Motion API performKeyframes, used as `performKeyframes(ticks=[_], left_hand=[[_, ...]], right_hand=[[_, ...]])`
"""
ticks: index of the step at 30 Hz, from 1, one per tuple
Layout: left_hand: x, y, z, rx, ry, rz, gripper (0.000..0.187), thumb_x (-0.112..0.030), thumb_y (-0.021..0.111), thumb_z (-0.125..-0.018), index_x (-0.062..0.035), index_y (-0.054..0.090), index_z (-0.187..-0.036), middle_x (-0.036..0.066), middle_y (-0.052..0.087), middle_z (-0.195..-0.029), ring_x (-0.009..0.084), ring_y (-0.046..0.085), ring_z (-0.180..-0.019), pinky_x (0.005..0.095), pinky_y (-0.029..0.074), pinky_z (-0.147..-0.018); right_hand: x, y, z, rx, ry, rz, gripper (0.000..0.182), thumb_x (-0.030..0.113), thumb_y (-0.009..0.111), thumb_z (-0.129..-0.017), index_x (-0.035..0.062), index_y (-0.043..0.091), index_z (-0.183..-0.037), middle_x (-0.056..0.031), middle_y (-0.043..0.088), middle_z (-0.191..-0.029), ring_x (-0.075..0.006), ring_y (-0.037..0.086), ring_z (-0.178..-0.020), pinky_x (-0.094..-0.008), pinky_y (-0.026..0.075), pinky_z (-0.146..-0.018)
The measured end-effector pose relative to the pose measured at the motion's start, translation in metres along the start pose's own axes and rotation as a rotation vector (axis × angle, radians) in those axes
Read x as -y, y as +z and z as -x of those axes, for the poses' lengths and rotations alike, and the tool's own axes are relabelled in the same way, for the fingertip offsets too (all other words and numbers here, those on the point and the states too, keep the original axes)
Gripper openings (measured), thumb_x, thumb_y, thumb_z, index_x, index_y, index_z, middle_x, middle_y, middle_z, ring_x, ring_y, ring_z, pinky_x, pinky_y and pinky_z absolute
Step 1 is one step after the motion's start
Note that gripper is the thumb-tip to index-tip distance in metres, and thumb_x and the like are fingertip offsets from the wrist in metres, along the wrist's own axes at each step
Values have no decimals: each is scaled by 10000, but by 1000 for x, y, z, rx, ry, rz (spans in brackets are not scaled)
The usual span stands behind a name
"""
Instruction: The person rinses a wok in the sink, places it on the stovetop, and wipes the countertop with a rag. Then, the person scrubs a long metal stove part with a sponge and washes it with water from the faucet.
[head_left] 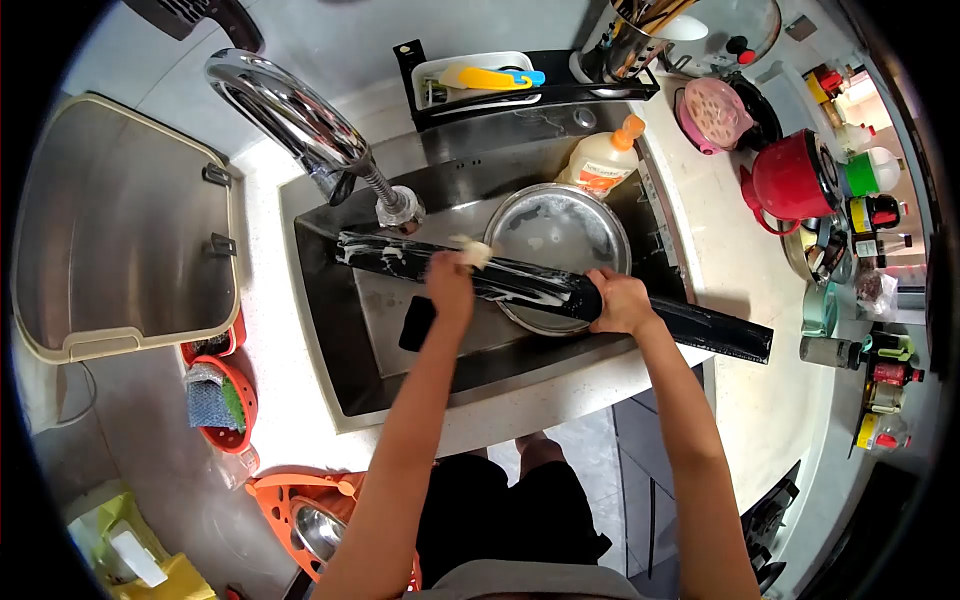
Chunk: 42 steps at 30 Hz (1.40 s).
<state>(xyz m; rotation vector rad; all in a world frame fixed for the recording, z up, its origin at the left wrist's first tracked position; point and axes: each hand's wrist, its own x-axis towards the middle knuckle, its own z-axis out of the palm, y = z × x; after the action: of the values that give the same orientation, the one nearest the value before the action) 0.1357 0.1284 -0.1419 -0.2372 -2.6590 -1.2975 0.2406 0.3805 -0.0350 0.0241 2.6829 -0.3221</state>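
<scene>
Head view: the only view; it looks down over one sink and the counter around it.
Hands: two, both the person's own, both over the sink.
Left hand [450, 285]: fingers closed on one pale sponge [472, 251], pressing it against the top of the long black panel.
Right hand [620, 300]: fingers wrapped tight around the long black panel [520, 282], gripping it right of its middle.
Long black panel: one, narrow and dark, streaked with white suds; it lies across the sink from just below the faucet head on the left to beyond the sink's right edge, its far end over the counter.
Sink [330, 330]: one steel basin; one round metal pan [556, 232] stands in it beneath the panel, with suds inside.
Flat black piece [416, 323]: one, lying on the sink floor just left of the left forearm.
Faucet [300, 120]: one, chrome, curving in from the upper left, its head just above the panel's left end.
Soap bottle [604, 160]: one, pale with an orange cap, at the sink's back edge beside the pan.
Rack [520, 85]: one black holder behind the sink, carrying one white tray and one yellow brush.
Red pot [792, 180]: one, on the right counter.
Orange baskets [222, 400]: two along the left counter, the nearer with a steel bowl in it.
Bottles at the right edge: several, too small to count.
</scene>
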Motion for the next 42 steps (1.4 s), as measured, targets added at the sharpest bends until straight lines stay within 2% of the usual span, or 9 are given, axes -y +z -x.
performKeyframes(ticks=[6,11,13,19,27,32,35,38,42], left_hand=[[-34,24,24,177,17,217,127,-28,592,-651,-55,628,-769,140,583,-790,324,572,-777,402,462,-694],[69,-32,-38,82,-406,113,211,-23,659,-658,-50,638,-866,148,632,-863,308,617,-780,384,486,-657],[35,-38,-35,-51,-183,42,212,-18,632,-691,-64,641,-898,147,622,-873,323,603,-796,388,480,-680],[-55,15,55,227,30,250,205,-25,587,-710,-83,649,-897,162,593,-891,351,575,-827,419,468,-728],[44,-75,-16,30,-183,-71,194,-4,558,-714,-35,655,-879,165,648,-810,338,624,-761,393,496,-653],[38,-4,27,60,-183,77,191,-43,591,-729,-76,664,-902,128,603,-807,315,593,-704,394,475,-629],[-47,8,59,271,-112,194,220,-6,590,-694,-80,670,-885,99,570,-796,280,584,-705,364,473,-638],[-42,9,56,169,58,227,229,9,588,-669,-84,677,-859,84,563,-819,258,581,-711,344,469,-641],[47,-28,9,12,-180,42,159,-20,543,-742,-81,656,-836,120,562,-836,290,578,-722,379,471,-641]], right_hand=[[2,-2,1,-38,-29,-28,688,267,752,-471,142,479,-1089,-105,562,-969,-297,588,-897,-387,487,-731],[4,-3,0,-41,-31,-28,692,267,760,-460,139,483,-1081,-102,565,-974,-296,587,-898,-388,485,-727],[1,0,-1,-44,-29,-22,698,271,764,-456,139,482,-1081,-104,565,-973,-298,586,-899,-387,485,-729],[2,-1,-1,-41,-26,-27,690,273,769,-447,136,485,-1061,-116,568,-968,-304,585,-892,-388,485,-735],[8,-5,-1,-61,-35,7,674,280,767,-458,144,492,-1058,-98,570,-974,-298,586,-884,-380,488,-725],[2,0,-5,-66,-51,26,696,271,766,-468,145,478,-1089,-101,563,-979,-302,584,-885,-381,488,-730],[1,0,-5,-87,-64,38,709,262,762,-469,142,470,-1104,-107,559,-983,-308,582,-888,-380,488,-733],[4,-4,-4,-75,-61,18,709,256,758,-466,137,470,-1103,-112,557,-984,-316,581,-880,-381,489,-727],[3,-4,-5,-96,-87,10,706,249,753,-463,135,474,-1101,-116,556,-980,-318,584,-866,-382,490,-718]])
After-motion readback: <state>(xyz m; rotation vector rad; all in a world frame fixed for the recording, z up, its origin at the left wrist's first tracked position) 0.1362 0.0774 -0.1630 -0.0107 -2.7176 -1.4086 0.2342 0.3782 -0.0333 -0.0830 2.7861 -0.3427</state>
